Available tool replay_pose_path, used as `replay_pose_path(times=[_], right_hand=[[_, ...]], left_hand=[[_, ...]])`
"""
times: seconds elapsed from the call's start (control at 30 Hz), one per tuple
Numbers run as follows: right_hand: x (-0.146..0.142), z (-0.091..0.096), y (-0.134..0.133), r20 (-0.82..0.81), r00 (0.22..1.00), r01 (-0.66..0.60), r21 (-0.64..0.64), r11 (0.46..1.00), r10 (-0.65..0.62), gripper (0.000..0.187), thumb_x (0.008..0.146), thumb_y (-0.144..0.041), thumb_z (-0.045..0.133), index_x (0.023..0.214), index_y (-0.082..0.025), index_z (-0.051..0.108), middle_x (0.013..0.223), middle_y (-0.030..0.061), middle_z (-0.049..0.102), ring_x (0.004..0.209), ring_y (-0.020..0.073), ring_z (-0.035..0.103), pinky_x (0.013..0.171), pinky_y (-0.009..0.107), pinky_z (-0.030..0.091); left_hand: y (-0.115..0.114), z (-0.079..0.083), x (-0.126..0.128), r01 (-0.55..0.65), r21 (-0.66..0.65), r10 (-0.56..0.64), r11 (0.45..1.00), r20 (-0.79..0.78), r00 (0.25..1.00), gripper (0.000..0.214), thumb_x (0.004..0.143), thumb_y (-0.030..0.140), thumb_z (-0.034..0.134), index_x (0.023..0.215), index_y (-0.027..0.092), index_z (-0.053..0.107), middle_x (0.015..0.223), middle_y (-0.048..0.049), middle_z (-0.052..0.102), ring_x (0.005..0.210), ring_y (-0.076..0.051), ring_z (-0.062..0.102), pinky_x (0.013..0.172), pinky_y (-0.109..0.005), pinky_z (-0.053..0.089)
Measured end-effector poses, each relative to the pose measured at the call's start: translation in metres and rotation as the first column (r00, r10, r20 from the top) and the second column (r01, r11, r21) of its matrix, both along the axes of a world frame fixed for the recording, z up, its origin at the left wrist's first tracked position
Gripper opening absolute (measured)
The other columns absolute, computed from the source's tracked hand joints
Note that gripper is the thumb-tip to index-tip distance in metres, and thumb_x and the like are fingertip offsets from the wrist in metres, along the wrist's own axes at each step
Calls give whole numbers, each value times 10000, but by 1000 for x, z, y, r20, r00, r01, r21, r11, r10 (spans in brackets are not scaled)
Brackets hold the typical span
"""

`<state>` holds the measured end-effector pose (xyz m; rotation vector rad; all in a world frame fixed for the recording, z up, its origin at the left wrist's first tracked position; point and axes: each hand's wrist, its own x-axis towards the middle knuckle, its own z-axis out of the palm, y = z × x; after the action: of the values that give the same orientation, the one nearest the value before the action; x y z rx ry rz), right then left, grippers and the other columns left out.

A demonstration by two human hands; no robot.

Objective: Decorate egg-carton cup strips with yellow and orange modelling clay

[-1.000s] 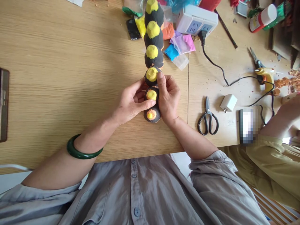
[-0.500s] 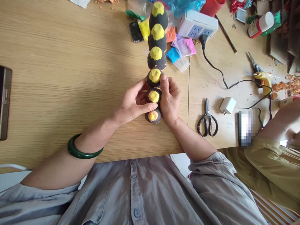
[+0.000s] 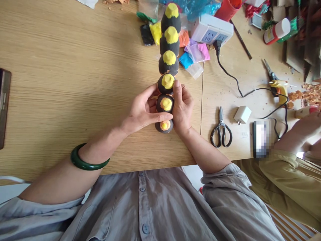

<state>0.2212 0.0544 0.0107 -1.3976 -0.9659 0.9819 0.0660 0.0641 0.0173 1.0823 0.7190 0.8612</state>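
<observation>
A long clay craft [image 3: 169, 68] runs away from me over the table, a row of several rounded black lumps capped with yellow clay. Orange shows round the cap of the nearest lump. My left hand [image 3: 140, 112] grips the near part from the left, its thumb lying across between the two nearest lumps and its fingers partly hidden behind. On the right side, my right hand [image 3: 184, 107] is closed on the same craft, thumb pressed against a lump by its yellow cap. Its fingertips are partly out of sight.
Coloured clay packets [image 3: 198, 52] lie beside a white power strip [image 3: 212, 28]. Black-handled scissors [image 3: 221, 129], a white charger [image 3: 242, 114] and a phone [image 3: 260, 139] are to the right. Farther right are a yellow glue gun [image 3: 279, 88] and another person's arm [image 3: 298, 132].
My left thumb has slid slightly to the right across the near lumps. The view has shifted a little; both hands keep their hold on the craft.
</observation>
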Motion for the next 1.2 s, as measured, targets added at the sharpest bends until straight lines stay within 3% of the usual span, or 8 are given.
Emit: replay_pose_path(times=[0.33,0.57,0.93,1.2], right_hand=[[4,-4,2,-23,1000,-6,-9,1000,5,560,1074,-821,624,968,-275,689,967,46,765,945,241,769,833,387,694],[5,-4,3,-19,1000,-19,5,1000,19,562,1074,-818,607,942,-279,696,951,30,760,904,218,731,830,384,689],[6,-2,0,31,999,-12,7,1000,12,558,1107,-806,542,974,-283,685,976,43,780,897,228,745,831,399,701],[1,0,-6,109,994,1,101,995,-12,549,1056,-832,632,904,-305,614,874,33,709,885,246,730,800,416,698]], left_hand=[[0,2,4,-48,60,49,997,-16,999,740,806,503,1044,1408,187,752,1483,-158,780,1485,-395,717,1278,-509,631],[2,0,0,-61,-14,61,998,7,998,675,805,463,1047,1355,199,758,1476,-143,776,1391,-374,771,1211,-523,673],[3,5,-1,29,-45,-24,999,106,994,819,759,391,1085,1482,220,740,1518,-130,767,1394,-350,772,1182,-440,692],[-8,7,7,-48,11,47,999,58,997,827,776,513,1076,1453,237,690,1428,-129,780,1368,-357,756,1136,-410,677]])
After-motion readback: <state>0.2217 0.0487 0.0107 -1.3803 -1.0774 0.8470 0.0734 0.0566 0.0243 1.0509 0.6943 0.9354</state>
